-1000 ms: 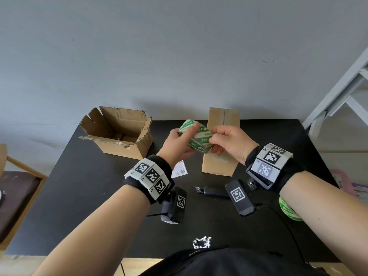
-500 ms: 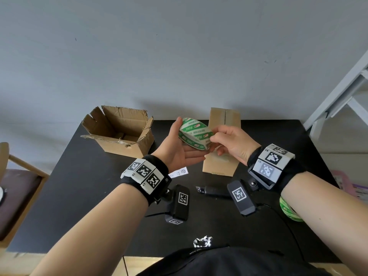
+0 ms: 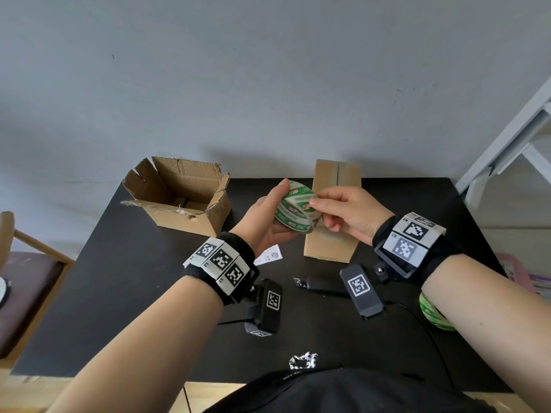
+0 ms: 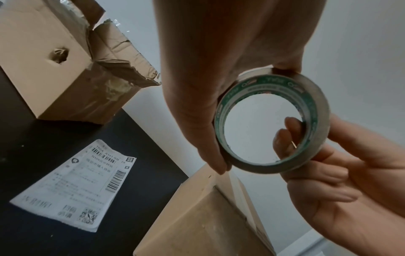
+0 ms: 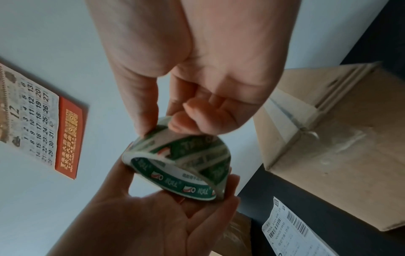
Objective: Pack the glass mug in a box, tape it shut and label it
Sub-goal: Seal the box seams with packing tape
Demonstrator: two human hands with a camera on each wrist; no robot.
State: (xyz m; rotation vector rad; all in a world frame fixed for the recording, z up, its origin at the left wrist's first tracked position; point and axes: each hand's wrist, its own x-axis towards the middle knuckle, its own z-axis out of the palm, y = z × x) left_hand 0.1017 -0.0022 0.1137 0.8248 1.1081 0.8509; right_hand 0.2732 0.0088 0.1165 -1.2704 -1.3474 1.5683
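Observation:
A green-and-white tape roll point(image 3: 295, 211) is held in the air over the black table point(image 3: 119, 278). My left hand point(image 3: 268, 216) grips it with the thumb on top and the fingers underneath. My right hand point(image 3: 337, 210) pinches the roll's right side, thumb on the outer band and fingertips inside the ring point(image 4: 315, 121). Just behind my hands lies a closed cardboard box point(image 3: 332, 210) with a taped seam. A white shipping label point(image 3: 269, 254) lies flat on the table below my left hand. No glass mug is in view.
An open, torn cardboard box point(image 3: 179, 201) stands at the back left. A black box cutter point(image 3: 319, 284) lies near the front centre, and a second tape roll point(image 3: 432, 311) shows under my right forearm. A calendar point(image 5: 37, 124) hangs on the wall. A chair point(image 3: 18, 263) stands to the left.
The roll has turned between my hands. My left hand, which lay open under it half a second ago, has closed its thumb over the top again.

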